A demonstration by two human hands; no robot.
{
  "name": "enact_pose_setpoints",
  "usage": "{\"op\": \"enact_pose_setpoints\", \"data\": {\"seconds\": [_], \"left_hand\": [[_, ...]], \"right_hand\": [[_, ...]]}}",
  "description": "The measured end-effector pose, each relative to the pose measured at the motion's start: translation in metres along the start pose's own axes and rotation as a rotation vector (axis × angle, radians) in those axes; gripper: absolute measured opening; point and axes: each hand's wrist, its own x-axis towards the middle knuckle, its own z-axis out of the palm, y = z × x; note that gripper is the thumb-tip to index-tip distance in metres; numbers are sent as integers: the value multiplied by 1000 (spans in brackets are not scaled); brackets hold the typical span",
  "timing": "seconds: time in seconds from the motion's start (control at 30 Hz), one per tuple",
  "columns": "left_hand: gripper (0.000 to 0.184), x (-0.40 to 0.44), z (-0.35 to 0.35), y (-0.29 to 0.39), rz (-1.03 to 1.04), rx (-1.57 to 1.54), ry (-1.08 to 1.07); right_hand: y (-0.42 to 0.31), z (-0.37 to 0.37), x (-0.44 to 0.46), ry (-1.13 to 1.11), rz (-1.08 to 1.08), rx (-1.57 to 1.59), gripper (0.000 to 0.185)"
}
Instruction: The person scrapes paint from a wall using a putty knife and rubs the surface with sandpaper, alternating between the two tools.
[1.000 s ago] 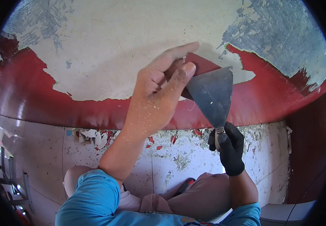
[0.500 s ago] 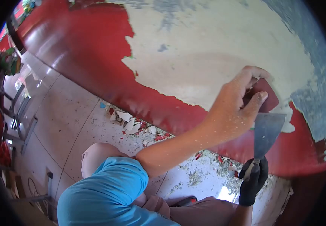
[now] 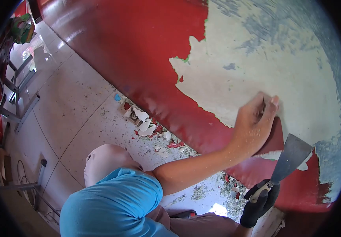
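In the head view, a seated person in a blue shirt [image 3: 111, 201] works beside a large red surface [image 3: 139, 51] with a ragged pale patch [image 3: 233, 83] exposed at its far right. The gloved right hand [image 3: 263, 199] grips the handle of a scraper [image 3: 290, 156], its blade angled away over the near edge of the pale patch. The bare left hand [image 3: 253, 128], fingers curled, is against a red piece [image 3: 273, 139] with a pale lower edge, just left of the blade; whether it is pinched cannot be told. Flakes [image 3: 146, 126] litter the tiled floor [image 3: 75, 102] along the base.

Good scraping here would likely mean a low blade angle, short even pushes under loose edges, light pressure to avoid gouges, and bare fingers clear of the blade's edge.

Compared with half a second earlier, the view has swung left, the blade leans farther right, and the left thumb, earlier over the red piece's face, now points past its top.
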Motion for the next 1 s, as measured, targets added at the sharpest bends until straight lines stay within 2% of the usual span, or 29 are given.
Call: {"op": "enact_pose_setpoints", "data": {"seconds": [0.13,0.2,0.23,0.3,0.33,0.4,0.47,0.57,0.67,0.73,0.8,0.9,1.0], "left_hand": [[32,-34,10,-22,-42,-155,-53],[32,-47,6,-25,-212,-99,-283],[32,-51,6,-26,-218,-106,-281],[34,-53,7,-24,-281,-416,-198],[34,-50,6,-20,-286,-426,-194],[42,-45,2,-14,-205,-481,80],[41,-35,-9,-9,-290,-500,143],[38,-14,-26,10,-289,-612,326],[37,1,-41,23,-293,-635,388],[36,7,-43,21,-266,-582,421],[50,9,-39,17,-260,-515,524],[40,3,-46,9,-331,-540,435],[43,4,-49,10,-255,-489,430]], "right_hand": [[0,1,-2,30,31,-24,48],[0,2,-2,52,76,-50,52],[0,4,-1,39,89,-78,55],[-6,12,1,26,106,-117,58],[-13,19,3,-11,114,-148,57],[-29,33,12,-50,123,-191,57],[-47,47,24,-256,181,-185,57],[-65,76,48,-324,172,-369,51],[-73,99,63,-341,147,-449,46],[-78,104,67,-393,268,-392,46],[-81,105,69,-400,246,-411,44],[-71,102,67,-408,216,-402,39],[-60,96,66,-452,199,-343,33]]}}
